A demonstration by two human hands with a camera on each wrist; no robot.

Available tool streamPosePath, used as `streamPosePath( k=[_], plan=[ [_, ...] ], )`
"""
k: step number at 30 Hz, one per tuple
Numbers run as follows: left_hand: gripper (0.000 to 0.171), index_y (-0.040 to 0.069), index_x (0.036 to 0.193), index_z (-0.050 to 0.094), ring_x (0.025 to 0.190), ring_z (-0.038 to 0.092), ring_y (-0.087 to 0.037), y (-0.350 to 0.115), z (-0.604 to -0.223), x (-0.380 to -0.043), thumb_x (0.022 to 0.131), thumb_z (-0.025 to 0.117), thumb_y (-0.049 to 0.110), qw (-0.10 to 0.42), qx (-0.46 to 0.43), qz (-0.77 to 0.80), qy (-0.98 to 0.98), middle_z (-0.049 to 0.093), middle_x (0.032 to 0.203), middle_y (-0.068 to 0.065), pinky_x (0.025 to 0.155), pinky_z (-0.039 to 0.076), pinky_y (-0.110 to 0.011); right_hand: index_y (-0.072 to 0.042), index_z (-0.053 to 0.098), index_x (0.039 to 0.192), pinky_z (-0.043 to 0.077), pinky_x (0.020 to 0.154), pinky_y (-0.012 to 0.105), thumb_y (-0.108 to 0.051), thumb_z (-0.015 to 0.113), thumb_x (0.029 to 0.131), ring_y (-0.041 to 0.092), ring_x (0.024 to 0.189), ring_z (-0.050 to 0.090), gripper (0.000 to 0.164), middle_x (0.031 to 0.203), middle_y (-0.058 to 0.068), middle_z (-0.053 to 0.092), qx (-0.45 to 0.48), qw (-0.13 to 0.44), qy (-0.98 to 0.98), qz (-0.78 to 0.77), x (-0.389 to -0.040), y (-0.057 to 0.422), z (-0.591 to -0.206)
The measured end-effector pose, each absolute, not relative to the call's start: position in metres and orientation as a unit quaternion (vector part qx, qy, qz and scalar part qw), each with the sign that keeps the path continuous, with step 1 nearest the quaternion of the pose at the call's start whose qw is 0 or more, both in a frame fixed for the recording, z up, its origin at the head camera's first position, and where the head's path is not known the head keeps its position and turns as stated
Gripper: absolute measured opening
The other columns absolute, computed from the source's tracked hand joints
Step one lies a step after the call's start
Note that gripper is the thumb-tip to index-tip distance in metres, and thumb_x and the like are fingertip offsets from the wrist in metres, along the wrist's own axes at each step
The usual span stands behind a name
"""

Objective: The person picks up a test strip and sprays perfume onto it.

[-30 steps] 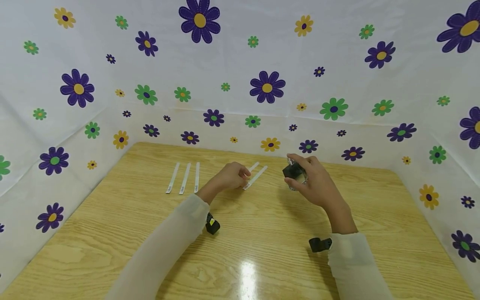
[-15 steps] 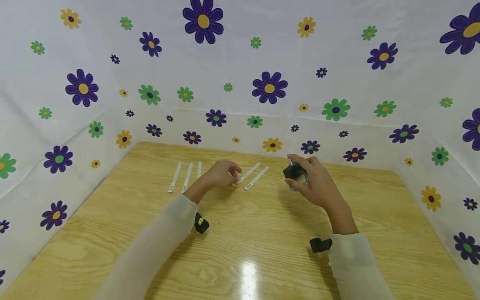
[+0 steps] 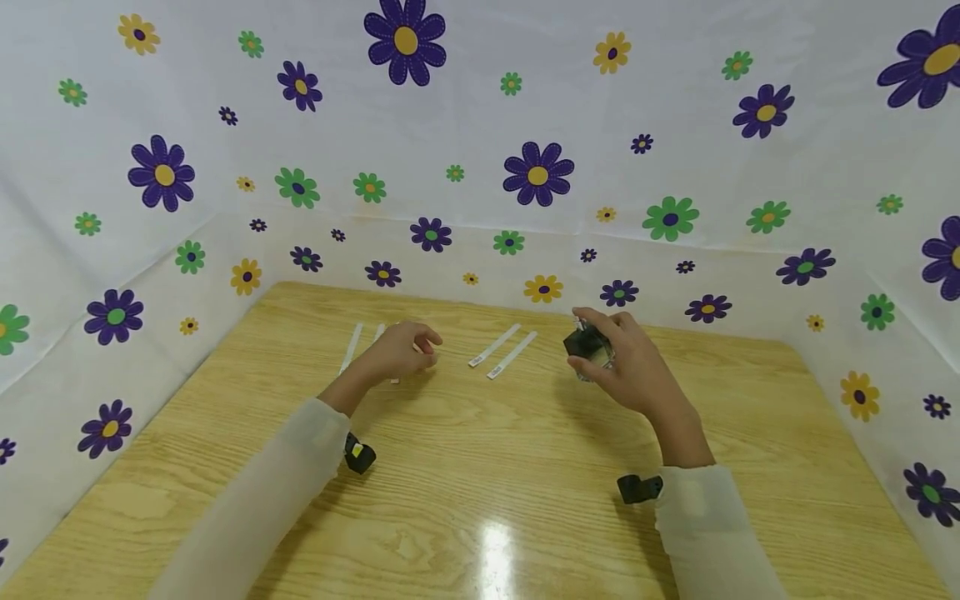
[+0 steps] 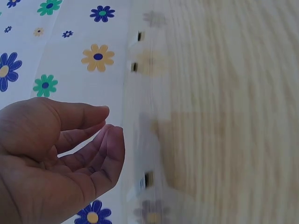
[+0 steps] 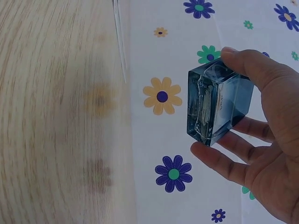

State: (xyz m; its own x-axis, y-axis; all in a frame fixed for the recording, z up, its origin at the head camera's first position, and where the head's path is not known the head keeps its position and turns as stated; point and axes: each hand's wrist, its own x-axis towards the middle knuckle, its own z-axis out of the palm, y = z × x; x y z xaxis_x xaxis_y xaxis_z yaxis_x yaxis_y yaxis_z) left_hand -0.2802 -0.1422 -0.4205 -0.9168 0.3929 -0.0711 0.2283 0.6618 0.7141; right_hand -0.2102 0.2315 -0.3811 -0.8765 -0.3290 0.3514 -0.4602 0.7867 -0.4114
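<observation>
Clear rectangular glass bottle [image 5: 219, 105], bluish in the right wrist view and with a dark part in the head view, is my landmark; it is held above the light-brown wooden bench [image 3: 480, 442]. Farthest to the left of the bottle, thin white paper strips [image 3: 352, 347] lie on the bench, partly hidden, so I cannot tell their number. Next, over them and well left of the bottle, is the left hand [image 3: 397, 354]; its grip is loosely bent, thumb and fingers apart, holding nothing. Nearer to the bottle, at its left, two slanted white strips with small printed labels [image 3: 512, 355] lie side by side, not touching. At the bottle itself, the right hand [image 3: 630, 371] reaches from its right side; this grip is closed around the glass between thumb and fingers.
</observation>
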Motion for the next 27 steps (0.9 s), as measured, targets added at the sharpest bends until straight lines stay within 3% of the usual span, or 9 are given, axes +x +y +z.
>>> streamPosePath(
  k=[6,13,21,27],
  plan=[
    [0.034,-0.001,0.13,0.065,0.085,0.066,-0.022,-0.171,-0.422,-0.276,0.098,0.068,0.009,0.104,0.162,0.372,0.908,0.066,0.107,-0.013,0.071,0.055,-0.032,-0.022,0.045,0.155,0.05,0.068,0.044,-0.035,0.077,0.094,0.023,0.071,0.052,0.07,0.117,0.018,0.051,0.206,0.124,-0.938,0.249,-0.209,0.234,-0.38],
    [0.035,-0.001,0.131,0.062,0.084,0.066,-0.021,-0.211,-0.425,-0.268,0.098,0.067,0.011,0.099,0.135,0.368,0.915,0.065,0.107,-0.014,0.069,0.055,-0.032,-0.023,0.045,0.155,0.052,0.071,0.045,-0.035,0.078,0.093,0.026,0.076,0.055,0.071,0.119,0.018,0.052,0.203,0.119,-0.938,0.254,-0.209,0.232,-0.379],
    [0.04,-0.001,0.135,0.059,0.09,0.064,-0.024,-0.246,-0.426,-0.259,0.098,0.067,0.011,0.094,0.111,0.35,0.925,0.065,0.111,-0.016,0.072,0.053,-0.032,-0.023,0.045,0.155,0.049,0.065,0.04,-0.035,0.078,0.093,0.021,0.066,0.05,0.071,0.118,0.017,0.052,0.209,0.127,-0.936,0.254,-0.209,0.232,-0.38],
    [0.045,-0.001,0.136,0.058,0.092,0.063,-0.027,-0.26,-0.421,-0.257,0.096,0.071,0.014,0.093,0.088,0.353,0.927,0.064,0.114,-0.018,0.075,0.053,-0.031,-0.022,0.046,0.154,0.048,0.067,0.04,-0.034,0.079,0.092,0.024,0.074,0.051,0.071,0.115,0.016,0.052,0.215,0.135,-0.934,0.251,-0.209,0.233,-0.378]
  ],
)
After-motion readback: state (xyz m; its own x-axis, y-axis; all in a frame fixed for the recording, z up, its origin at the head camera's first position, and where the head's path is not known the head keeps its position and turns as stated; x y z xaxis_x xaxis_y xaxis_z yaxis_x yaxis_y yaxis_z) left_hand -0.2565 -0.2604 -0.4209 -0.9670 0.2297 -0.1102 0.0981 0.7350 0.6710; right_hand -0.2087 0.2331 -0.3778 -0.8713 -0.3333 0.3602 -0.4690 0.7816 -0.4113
